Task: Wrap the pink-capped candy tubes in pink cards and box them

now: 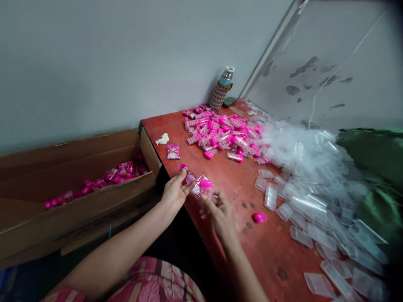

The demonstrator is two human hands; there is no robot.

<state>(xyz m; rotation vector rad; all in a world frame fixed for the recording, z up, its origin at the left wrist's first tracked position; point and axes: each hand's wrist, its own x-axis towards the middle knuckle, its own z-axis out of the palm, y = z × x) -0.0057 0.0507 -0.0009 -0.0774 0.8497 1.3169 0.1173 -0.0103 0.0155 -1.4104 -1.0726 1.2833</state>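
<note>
Over the near edge of the red table (217, 167), my left hand (176, 191) pinches a pink printed packet (188, 175). Close to its right, my right hand (217, 207) holds a small clear container with a pink cap (205, 187) upright between its fingers. A silvery-pink packet (197, 184) shows between the two hands; which hand touches it I cannot tell. One flat pink packet (173, 152) lies on the table beyond my left hand. A loose pink cap (260, 217) rests to the right of my right hand.
Capped containers of pink balls (225, 136) are heaped at the back. Clear empty containers (308, 184) cover the right side, beside green fabric (378, 201). A bottle in a woven sleeve (221, 90) stands by the wall. At left, a cardboard box (78, 159) holds pink packed pieces (119, 173).
</note>
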